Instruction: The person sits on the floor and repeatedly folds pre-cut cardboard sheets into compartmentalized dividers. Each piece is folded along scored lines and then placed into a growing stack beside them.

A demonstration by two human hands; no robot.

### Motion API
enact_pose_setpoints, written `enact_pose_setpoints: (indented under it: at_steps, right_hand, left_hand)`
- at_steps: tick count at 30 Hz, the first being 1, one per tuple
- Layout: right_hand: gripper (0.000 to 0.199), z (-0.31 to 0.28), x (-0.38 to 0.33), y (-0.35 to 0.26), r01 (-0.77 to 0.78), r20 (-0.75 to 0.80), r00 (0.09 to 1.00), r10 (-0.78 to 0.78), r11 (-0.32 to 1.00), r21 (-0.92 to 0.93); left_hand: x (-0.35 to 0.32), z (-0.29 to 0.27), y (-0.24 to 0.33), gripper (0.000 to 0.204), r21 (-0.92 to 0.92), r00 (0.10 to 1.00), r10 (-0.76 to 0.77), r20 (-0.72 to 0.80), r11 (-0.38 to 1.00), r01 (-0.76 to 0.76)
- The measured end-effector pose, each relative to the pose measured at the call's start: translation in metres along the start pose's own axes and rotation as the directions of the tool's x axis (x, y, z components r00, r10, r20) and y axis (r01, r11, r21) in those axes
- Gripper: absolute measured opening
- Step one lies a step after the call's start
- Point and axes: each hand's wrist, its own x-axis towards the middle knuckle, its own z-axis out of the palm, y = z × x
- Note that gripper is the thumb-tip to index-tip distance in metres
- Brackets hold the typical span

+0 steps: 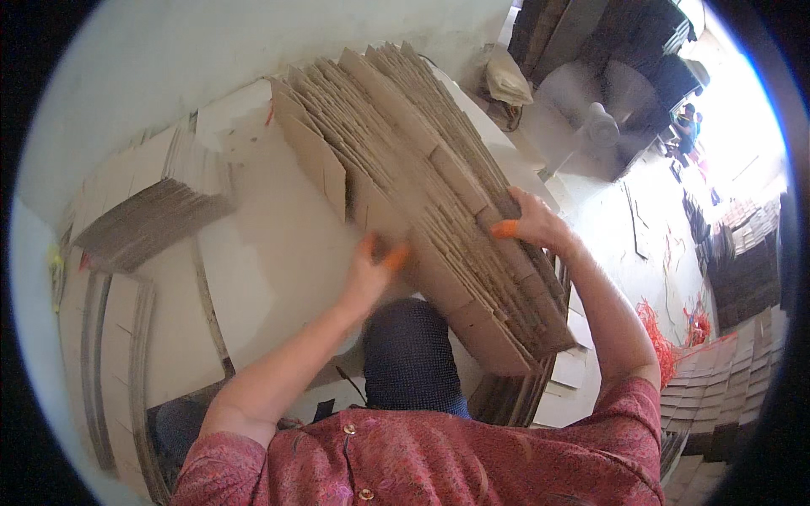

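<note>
Both hands clamp the thick bundle of flattened cardboard boxes [422, 185], left hand [371, 270] under its near face, right hand [531, 223] on its edge, bundle tilted over the white table [278, 261], squaring seemingly midway.

Person wears a short-sleeved red patterned shirt [439, 460] with small round buttons down the front. Orange finger covers [504, 228] fitted on several fingertips of both hands. Forearms bare. Dark dotted legwear [409, 354] below.

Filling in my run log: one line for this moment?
left hand: under tilted stack of flat brown cardboard sheets | right hand: gripping stack's upper edge | white table below
</note>
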Motion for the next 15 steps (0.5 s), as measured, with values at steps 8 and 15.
enact_pose_setpoints:
  at_steps: [8,15]
  right_hand:
    - [0.093,0.03,-0.008,-0.032,0.018,0.139,0.984,-0.113,0.836,0.548]
    - [0.082,0.065,0.016,0.079,0.08,0.109,0.953,-0.282,0.582,0.809]
  left_hand:
    - [0.01,0.005,-0.018,0.094,0.023,0.988,0.101,-0.12,0.995,-0.099]
    - [-0.009,0.015,0.027,0.087,0.337,0.919,0.381,-0.095,0.881,-0.331]
